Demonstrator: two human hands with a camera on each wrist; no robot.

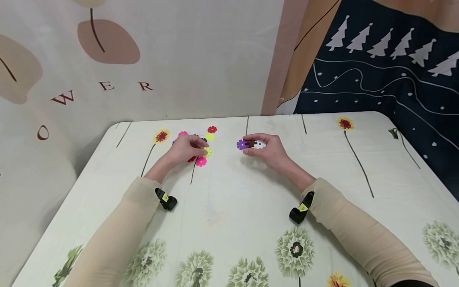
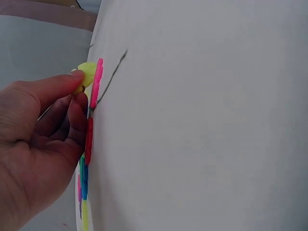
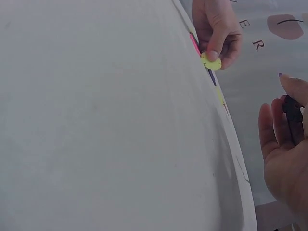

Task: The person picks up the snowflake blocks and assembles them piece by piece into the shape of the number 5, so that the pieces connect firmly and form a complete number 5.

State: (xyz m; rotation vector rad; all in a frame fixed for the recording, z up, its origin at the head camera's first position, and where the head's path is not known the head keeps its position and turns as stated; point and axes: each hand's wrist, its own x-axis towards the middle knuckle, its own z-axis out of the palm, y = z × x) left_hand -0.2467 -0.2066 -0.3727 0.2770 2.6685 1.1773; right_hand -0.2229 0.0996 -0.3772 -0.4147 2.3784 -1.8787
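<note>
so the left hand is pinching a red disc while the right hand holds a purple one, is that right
Not quite: the disc pinched by the left hand is a yellow disc, not red, as the left wrist view shows. The right hand does hold a purple disc.

Dark red O [image 1: 42, 132], W [image 1: 62, 97], E [image 1: 106, 86], R [image 1: 146, 86], all on the pale backdrop cloth [image 1: 215, 59]

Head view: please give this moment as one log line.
left hand: pinches yellow disc | right hand: holds purple disc, brown disc, white disc
</note>
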